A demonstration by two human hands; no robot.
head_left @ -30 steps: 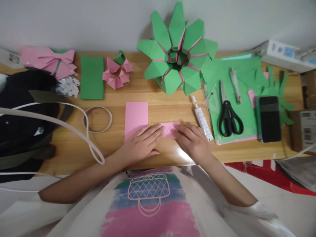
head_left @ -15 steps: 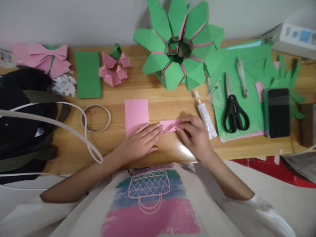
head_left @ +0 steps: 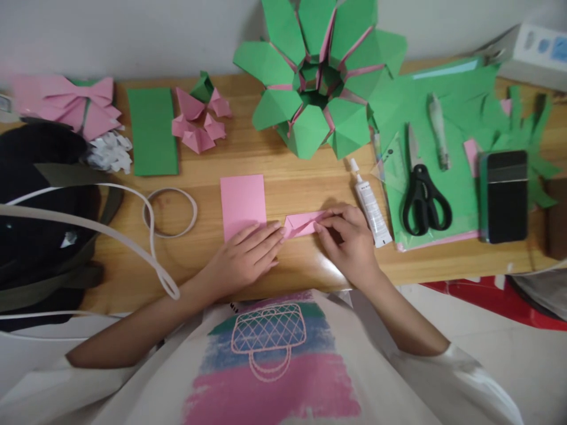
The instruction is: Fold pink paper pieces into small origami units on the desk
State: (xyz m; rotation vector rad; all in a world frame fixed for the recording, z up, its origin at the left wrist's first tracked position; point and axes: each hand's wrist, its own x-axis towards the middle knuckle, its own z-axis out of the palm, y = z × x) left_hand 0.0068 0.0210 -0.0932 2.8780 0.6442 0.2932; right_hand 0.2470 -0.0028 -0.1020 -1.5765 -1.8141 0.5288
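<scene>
A narrow folded strip of pink paper (head_left: 302,225) lies near the table's front edge. My right hand (head_left: 349,239) pinches its right end between thumb and fingers. Flat on the table, my left hand (head_left: 248,251) has its fingers stretched out; their tips reach the strip's left end. Part of that hand covers the lower edge of a pink paper rectangle (head_left: 243,203). Just right of my right hand lies a white glue tube (head_left: 372,209) with its cap pointing away from me.
Behind stands a big green-and-pink paper flower (head_left: 310,127). Black-handled scissors (head_left: 425,198), a cutter knife (head_left: 438,130) and a phone (head_left: 504,198) lie at right on green sheets. At left are folded pink pieces (head_left: 195,141), green paper (head_left: 153,131), a tape ring (head_left: 192,206) and white cables (head_left: 110,227).
My left hand has slid slightly left, baring more of the strip's left end. My right hand keeps its pinch on the strip. The view has shifted a little.
</scene>
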